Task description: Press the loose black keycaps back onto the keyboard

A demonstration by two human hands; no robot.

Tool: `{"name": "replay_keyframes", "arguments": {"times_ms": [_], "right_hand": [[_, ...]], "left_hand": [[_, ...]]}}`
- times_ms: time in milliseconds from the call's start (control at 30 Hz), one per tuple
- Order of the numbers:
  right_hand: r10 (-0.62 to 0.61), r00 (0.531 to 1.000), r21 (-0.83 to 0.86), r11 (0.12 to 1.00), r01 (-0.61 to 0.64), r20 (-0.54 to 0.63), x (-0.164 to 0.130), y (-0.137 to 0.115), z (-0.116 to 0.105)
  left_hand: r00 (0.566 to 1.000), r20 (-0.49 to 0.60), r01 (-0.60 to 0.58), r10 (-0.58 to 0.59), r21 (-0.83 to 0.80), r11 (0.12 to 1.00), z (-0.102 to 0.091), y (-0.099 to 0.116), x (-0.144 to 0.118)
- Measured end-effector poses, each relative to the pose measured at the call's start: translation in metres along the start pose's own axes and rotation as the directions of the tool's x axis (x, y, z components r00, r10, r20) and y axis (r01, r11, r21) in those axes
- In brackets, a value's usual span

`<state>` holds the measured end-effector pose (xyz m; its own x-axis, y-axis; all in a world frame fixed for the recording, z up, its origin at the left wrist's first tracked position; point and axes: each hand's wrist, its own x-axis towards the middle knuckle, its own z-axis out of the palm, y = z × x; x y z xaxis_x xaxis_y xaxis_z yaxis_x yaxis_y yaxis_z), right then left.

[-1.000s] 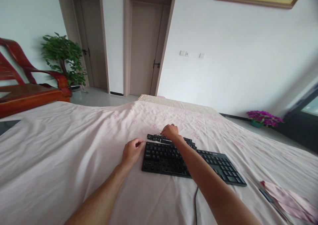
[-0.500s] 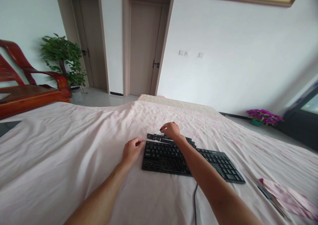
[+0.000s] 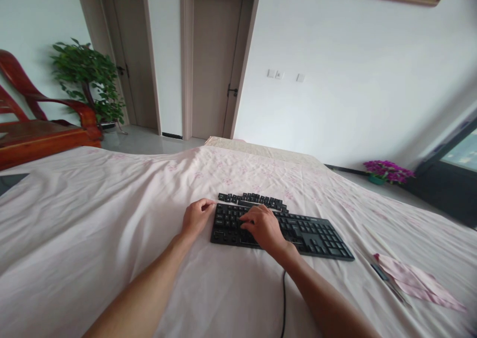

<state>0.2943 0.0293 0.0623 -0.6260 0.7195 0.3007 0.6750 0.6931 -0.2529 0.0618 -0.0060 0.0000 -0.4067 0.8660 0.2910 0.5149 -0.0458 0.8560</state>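
Note:
A black keyboard [image 3: 313,241] lies on the pink cloth, with bare switches where keycaps are off in its lower left rows. Along its far edge several loose black keycaps [image 3: 261,199] lie in a row, with a long bar-shaped one among them. My left hand [image 3: 196,218] is closed, its thumb and forefinger tips at the keyboard's far left corner. Over the letter keys, my right hand [image 3: 264,228] is bent down with thumb and forefinger pinched close to the keys. The keycap in that pinch is mostly hidden by the fingers.
A black cable [image 3: 284,303] runs from the keyboard towards me. To the right lie a folded pink cloth [image 3: 417,281], a small dark tool [image 3: 379,272] and a thin pale stick [image 3: 376,238]. A wooden chair [image 3: 48,124] stands at far left.
My right hand has come back towards me from the row of loose keycaps to above the keyboard, a small black keycap in its fingertips earlier. My left hand stays at the corner.

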Motion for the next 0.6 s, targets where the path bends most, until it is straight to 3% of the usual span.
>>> {"name": "replay_keyframes", "arguments": {"times_ms": [600], "right_hand": [[-0.122,0.99,-0.242,0.961,0.136,0.072,-0.005,-0.014,0.003]], "left_hand": [[1.0,0.002,-0.015,0.015,0.004,1.0,0.0,-0.001,0.0]]}}
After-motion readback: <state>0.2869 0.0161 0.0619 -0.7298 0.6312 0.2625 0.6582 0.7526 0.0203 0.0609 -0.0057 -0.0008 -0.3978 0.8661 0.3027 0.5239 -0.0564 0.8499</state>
